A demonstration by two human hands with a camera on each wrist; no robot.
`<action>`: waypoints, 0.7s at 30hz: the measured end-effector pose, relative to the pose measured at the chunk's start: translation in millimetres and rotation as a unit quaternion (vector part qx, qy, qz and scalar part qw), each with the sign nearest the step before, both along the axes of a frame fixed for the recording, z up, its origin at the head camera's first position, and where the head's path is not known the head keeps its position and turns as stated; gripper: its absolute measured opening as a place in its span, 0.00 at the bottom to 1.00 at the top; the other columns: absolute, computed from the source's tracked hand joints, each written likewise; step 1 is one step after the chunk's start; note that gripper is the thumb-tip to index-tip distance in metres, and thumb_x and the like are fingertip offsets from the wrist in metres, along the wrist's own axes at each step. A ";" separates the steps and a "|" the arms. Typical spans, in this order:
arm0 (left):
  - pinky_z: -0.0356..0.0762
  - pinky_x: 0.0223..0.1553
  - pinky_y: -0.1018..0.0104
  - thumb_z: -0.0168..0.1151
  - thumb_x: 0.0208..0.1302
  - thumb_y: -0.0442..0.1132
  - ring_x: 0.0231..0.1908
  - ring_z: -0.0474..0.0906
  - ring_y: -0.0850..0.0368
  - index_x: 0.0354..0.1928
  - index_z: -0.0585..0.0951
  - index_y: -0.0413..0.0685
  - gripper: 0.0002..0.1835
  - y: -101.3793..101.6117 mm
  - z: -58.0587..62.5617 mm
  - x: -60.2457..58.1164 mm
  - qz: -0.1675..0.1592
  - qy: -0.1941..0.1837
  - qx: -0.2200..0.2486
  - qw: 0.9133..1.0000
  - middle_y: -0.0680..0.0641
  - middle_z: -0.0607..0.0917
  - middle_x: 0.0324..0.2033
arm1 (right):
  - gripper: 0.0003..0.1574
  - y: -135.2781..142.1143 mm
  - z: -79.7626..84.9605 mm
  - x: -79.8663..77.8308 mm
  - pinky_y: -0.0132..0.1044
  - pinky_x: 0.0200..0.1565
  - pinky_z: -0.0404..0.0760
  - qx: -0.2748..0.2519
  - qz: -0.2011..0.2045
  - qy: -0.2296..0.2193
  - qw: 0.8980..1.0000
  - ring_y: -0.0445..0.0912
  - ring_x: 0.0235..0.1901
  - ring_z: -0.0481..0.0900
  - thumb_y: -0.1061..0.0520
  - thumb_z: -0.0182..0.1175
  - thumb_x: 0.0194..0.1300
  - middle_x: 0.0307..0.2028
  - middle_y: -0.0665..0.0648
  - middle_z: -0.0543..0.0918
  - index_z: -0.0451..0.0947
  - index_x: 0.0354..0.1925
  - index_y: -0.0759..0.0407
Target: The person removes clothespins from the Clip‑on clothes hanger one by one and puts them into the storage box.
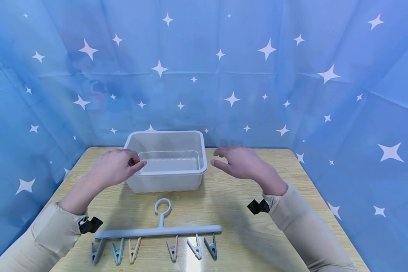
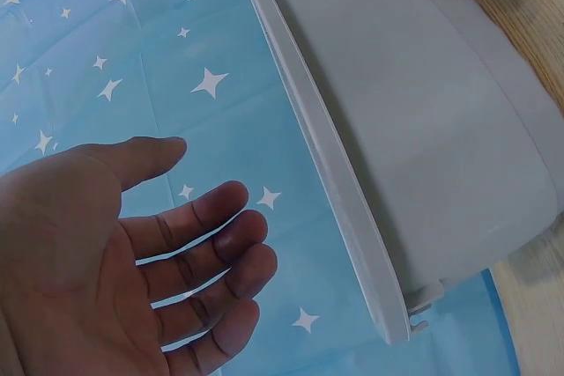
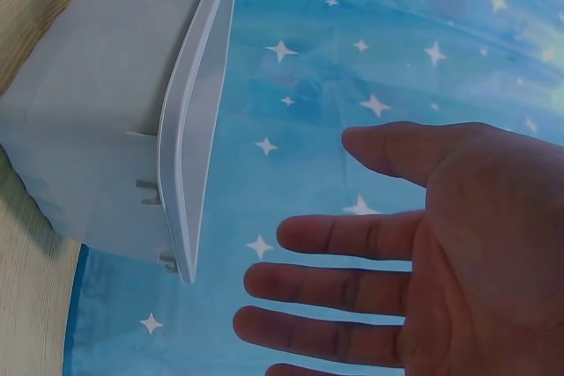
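Note:
A pale grey plastic bin (image 1: pixel 166 183) stands on the wooden table with nothing inside. My left hand (image 1: pixel 113 168) is raised at the bin's left side and overlaps its rim in the head view; in the left wrist view its fingers are loosely bent, palm bare. To the right of the bin hovers my right hand (image 1: pixel 239 162), its fingers nearly straight and spread in the right wrist view. Neither hand holds anything. Nearer to me lies a light blue-grey hanger (image 1: pixel 187 230) with a round hook (image 1: pixel 163 207) pointing towards the bin.
Several clips hang off the hanger bar's near side, among them a teal clip (image 1: pixel 118 252), a beige clip (image 1: pixel 134 251), a pink clip (image 1: pixel 172 249) and a dark green clip (image 1: pixel 211 247). A blue star-patterned curtain (image 1: pixel 197 90) encloses the table (image 1: pixel 258 230) at the back and sides.

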State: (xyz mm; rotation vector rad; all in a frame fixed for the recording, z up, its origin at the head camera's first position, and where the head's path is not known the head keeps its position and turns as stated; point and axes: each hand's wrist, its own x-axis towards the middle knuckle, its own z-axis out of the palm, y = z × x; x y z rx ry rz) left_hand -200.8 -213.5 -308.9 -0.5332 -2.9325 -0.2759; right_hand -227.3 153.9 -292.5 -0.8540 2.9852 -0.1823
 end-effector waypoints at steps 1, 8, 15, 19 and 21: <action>0.63 0.22 0.66 0.59 0.71 0.52 0.19 0.68 0.61 0.27 0.81 0.55 0.15 0.1 -0.1 0.2 -0.002 -0.001 -0.001 1.000 0.56 0.76 0.17 | 0.31 -0.2 -0.4 0.3 0.51 0.50 0.81 0.001 0.001 -0.001 1.000 0.51 0.52 0.84 0.35 0.48 0.75 0.58 0.54 0.83 0.75 0.63 0.51; 0.63 0.23 0.66 0.61 0.70 0.50 0.19 0.68 0.62 0.28 0.82 0.56 0.13 1.1 -0.8 1.9 -0.018 -0.016 -0.004 1.000 0.57 0.77 0.18 | 0.29 -1.4 -2.9 2.5 0.48 0.49 0.82 -0.004 0.019 0.010 1.000 0.48 0.50 0.84 0.36 0.51 0.74 0.52 0.52 0.86 0.78 0.59 0.52; 0.64 0.23 0.66 0.63 0.69 0.50 0.21 0.70 0.63 0.30 0.84 0.57 0.11 3.9 0.8 4.7 -0.025 -0.036 -0.004 0.999 0.58 0.79 0.21 | 0.26 -3.5 -4.2 5.4 0.48 0.50 0.81 0.006 0.027 0.008 1.000 0.47 0.49 0.84 0.38 0.53 0.73 0.51 0.51 0.86 0.79 0.58 0.50; 0.67 0.24 0.66 0.64 0.67 0.50 0.22 0.71 0.63 0.31 0.84 0.57 0.09 4.3 0.8 5.3 -0.026 -0.044 -0.004 0.999 0.58 0.81 0.22 | 0.25 -3.6 -6.1 6.6 0.48 0.50 0.82 0.008 0.034 0.005 0.999 0.47 0.48 0.85 0.39 0.54 0.73 0.50 0.51 0.86 0.79 0.58 0.51; 0.68 0.25 0.66 0.66 0.65 0.49 0.23 0.72 0.63 0.31 0.84 0.57 0.08 4.1 0.0 5.7 -0.031 -0.044 -0.006 0.999 0.58 0.82 0.23 | 0.25 -4.0 -7.1 6.8 0.48 0.49 0.82 0.009 0.041 0.004 0.999 0.47 0.46 0.85 0.39 0.55 0.73 0.50 0.52 0.87 0.79 0.57 0.52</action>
